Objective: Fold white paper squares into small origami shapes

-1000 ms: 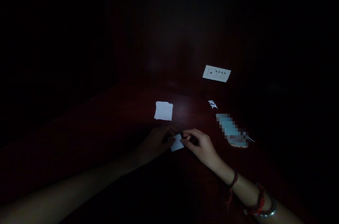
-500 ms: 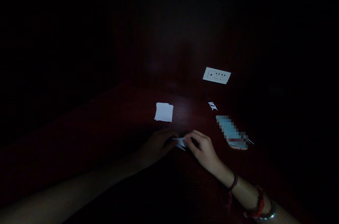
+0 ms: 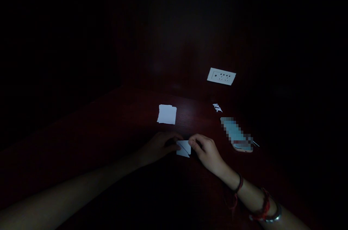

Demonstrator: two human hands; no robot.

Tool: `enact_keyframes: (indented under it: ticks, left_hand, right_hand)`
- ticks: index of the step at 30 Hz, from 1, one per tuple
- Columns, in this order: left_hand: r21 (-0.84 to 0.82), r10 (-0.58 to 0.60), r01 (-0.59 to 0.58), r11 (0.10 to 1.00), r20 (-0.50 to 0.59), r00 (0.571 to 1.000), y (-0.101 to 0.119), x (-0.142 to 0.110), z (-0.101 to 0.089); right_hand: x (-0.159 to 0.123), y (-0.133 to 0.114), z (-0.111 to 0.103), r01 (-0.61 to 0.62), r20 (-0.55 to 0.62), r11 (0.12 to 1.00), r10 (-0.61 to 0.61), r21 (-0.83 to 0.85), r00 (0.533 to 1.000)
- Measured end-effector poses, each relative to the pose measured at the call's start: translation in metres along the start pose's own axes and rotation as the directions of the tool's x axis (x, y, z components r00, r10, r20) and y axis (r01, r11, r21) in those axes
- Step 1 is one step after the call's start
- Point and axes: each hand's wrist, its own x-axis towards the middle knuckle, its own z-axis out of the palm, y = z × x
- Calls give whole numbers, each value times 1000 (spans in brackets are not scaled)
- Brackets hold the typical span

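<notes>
A small white folded paper (image 3: 183, 148) is held between my two hands, low over the dark red table. A diagonal line, edge or fold, crosses its face. My left hand (image 3: 162, 146) pinches its left edge with thumb and fingers, in deep shadow. On the opposite side, my right hand (image 3: 203, 148) grips the upper right corner between thumb and forefinger. Just beyond the hands lies a stack of white square paper sheets (image 3: 166, 114), its edges slightly uneven.
To the right rests a phone (image 3: 237, 135), its screen blurred out, with a thin white strip beside it. White paper scraps (image 3: 217, 107) lie behind the phone. A white socket panel (image 3: 221, 76) is on the back wall. The surroundings are very dark.
The paper lay fairly flat at first, then was tilted with a flap raised. Now it faces me again with a diagonal line across it. Both hands stay close around it.
</notes>
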Motion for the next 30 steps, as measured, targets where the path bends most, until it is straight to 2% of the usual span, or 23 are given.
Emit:
enact_keyframes:
  ticks: [4, 7, 14, 20, 26, 30]
  left_hand:
    - [-3, -30, 30, 1000, 4, 1000, -2, 0, 0]
    - [-26, -40, 41, 999, 14, 999, -1, 0, 1]
    - [-41, -45, 47, 998, 63, 997, -3, 0, 1]
    - [-9, -44, 45, 999, 18, 999, -2, 0, 4]
    - [-9, -85, 85, 996, -24, 996, -2, -2, 4]
    - [-52, -124, 120, 991, -79, 989, -2, -1, 3]
  right_hand:
    - [0, 2, 2, -41, 67, 999, 38, 36, 997]
    - [1, 1, 2, -55, 75, 998, 53, 26, 996]
    - [1, 1, 1, -31, 111, 1000, 31, -6, 993]
    - [2, 1, 1, -10, 118, 1000, 10, 5, 993]
    - [3, 12, 5, -144, 126, 975, 123, 167, 984]
    - [3, 15, 9, -163, 117, 966, 142, 199, 983]
